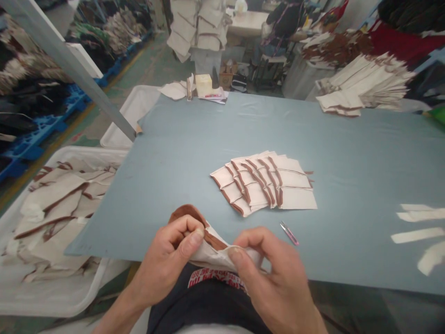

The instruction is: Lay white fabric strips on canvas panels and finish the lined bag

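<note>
Between both hands, at the table's near edge, I hold a cream fabric piece with brown trim (215, 242). My left hand (174, 250) pinches its brown-trimmed edge, and a brown loop of it stands up behind my fingers. My right hand (267, 269) grips the cream part between thumb and bent forefinger. The lower side of the piece is partly hidden by my hands. Beyond them lies a fanned stack of cream pieces with brown edging (264, 183). A pair of pink-handled thread snips (289, 233) rests just past my right hand.
The blue-grey table (167, 162) spreads ahead. Cream strips (420, 215) lie at its right, bundled cream pieces (365, 86) at the back right. A yellowish block (203, 86) sits at the far edge. A white bin (93, 290) of pieces and a metal post (86, 79) stand left. A person (281, 28) sits beyond.
</note>
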The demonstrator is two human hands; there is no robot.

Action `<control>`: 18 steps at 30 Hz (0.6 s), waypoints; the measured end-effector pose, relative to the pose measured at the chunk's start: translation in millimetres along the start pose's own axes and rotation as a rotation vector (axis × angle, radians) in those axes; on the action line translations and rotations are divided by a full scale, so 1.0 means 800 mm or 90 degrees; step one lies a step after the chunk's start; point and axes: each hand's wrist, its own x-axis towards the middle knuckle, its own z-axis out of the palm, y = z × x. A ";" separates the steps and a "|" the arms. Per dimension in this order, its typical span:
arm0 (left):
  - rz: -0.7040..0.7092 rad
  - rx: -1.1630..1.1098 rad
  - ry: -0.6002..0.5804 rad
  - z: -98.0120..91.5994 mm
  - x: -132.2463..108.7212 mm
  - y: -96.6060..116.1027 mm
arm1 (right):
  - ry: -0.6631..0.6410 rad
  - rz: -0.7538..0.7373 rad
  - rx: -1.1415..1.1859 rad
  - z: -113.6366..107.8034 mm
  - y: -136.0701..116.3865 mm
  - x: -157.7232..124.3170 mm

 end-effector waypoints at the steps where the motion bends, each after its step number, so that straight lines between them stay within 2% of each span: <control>1: 0.001 -0.019 0.000 0.001 0.001 0.002 | -0.014 0.012 -0.001 -0.005 -0.008 -0.001; 3: 0.008 -0.048 0.001 0.004 0.003 0.006 | -0.046 0.036 -0.002 -0.010 -0.019 -0.001; 5: 0.018 -0.080 0.002 0.008 0.005 0.007 | -0.055 0.019 -0.013 -0.010 -0.025 0.002; 11: 0.049 -0.155 0.030 0.015 0.008 0.002 | 0.037 -0.113 -0.067 0.003 -0.022 0.024; 18: 0.067 -0.131 0.060 0.013 0.003 0.002 | 0.052 -0.124 -0.056 0.024 -0.010 0.033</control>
